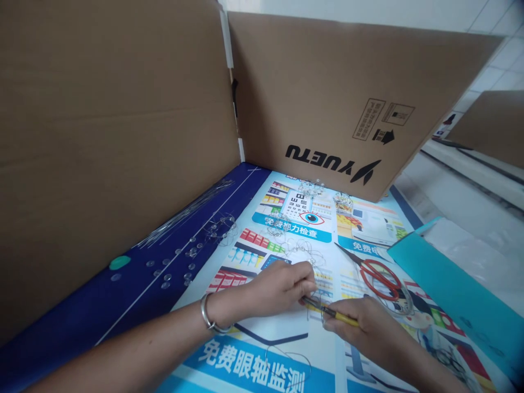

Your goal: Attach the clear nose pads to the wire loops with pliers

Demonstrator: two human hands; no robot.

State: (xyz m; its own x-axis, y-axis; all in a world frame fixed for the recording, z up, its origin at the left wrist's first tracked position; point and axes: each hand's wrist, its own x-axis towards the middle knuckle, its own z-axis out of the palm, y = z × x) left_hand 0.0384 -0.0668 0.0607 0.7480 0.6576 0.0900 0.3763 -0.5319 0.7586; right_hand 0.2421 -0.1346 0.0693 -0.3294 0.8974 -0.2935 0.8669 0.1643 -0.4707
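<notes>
Upside-down "YUETU" on cardboard panel [311,82], "免费视力检查" and "免费眼轴监测" on printed tabletop sheet [321,343]

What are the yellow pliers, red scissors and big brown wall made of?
Yellow pliers: probably metal at the dark, slim tips; smooth yellow grips, plastic or rubber.
Red scissors: thin, pointed dark blades suggest metal; glossy red loops look like plastic.
Brown wall: matte cardboard, likely, with box-style printing.

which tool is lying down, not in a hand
The red-handled scissors, on the printed sheet; the yellow-handled pliers are in the right hand.
</notes>
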